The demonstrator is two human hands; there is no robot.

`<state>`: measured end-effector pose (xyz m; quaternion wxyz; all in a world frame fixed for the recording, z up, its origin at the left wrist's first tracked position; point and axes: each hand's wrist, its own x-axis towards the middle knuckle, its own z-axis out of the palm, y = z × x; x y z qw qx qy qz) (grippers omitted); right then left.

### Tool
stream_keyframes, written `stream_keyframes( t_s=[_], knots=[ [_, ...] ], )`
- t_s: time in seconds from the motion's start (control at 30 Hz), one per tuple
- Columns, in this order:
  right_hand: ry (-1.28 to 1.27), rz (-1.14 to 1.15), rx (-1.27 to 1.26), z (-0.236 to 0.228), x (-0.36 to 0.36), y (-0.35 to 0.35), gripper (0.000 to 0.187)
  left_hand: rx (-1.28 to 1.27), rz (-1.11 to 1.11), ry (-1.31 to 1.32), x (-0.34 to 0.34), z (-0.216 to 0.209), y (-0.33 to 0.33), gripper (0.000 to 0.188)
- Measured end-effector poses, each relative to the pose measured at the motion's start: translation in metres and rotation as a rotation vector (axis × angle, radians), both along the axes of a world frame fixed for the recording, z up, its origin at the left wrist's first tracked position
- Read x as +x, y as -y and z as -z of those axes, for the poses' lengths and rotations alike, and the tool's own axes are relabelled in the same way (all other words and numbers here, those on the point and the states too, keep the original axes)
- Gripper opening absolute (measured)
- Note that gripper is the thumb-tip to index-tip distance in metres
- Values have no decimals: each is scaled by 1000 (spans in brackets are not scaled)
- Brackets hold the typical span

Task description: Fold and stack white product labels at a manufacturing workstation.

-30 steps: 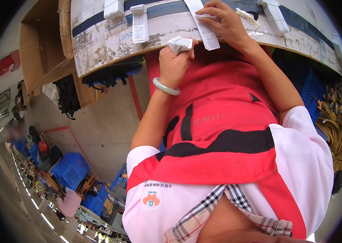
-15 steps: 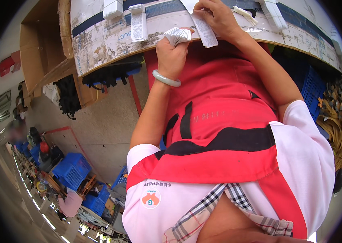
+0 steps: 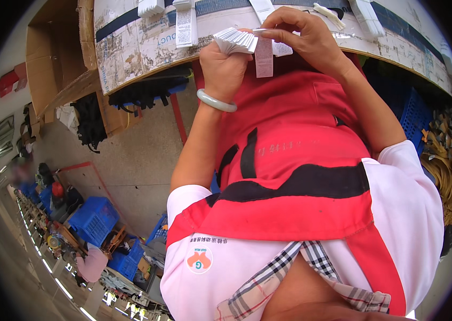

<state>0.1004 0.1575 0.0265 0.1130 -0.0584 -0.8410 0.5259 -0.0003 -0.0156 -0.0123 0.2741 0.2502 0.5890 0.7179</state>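
Right hand (image 3: 314,40) has come in beside the left hand (image 3: 222,69), bringing a label (image 3: 264,60).
Head view: right fingers pinch nearly closed on the label, apparently at one end so the rest hangs free below them. Left fingers curl around a fan (image 3: 235,40), likely splayed to keep its edges apart. Beyond the right fingers, a strip (image 3: 261,6) lies on the desk (image 3: 135,59).

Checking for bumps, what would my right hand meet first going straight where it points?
Your right hand would likely meet the fanned white labels in your left hand first, though depth is unclear.
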Motion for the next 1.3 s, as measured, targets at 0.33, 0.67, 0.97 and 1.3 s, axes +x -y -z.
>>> stream_keyframes(
  t_s=[0.33, 0.67, 0.97, 1.3],
  knots=[
    [71, 19, -253, 11, 4, 5, 16, 40, -20, -43, 4, 5, 3, 24],
    [134, -15, -304, 12, 7, 5, 18, 17, -13, 36, 9, -2, 5, 24],
    [128, -30, -189, 10, 8, 4, 18, 19, 47, 191, 12, 1, 6, 17],
    [189, -34, -535, 5, 8, 21, 17, 84, 304, 674, 23, -3, 5, 56]
  ],
)
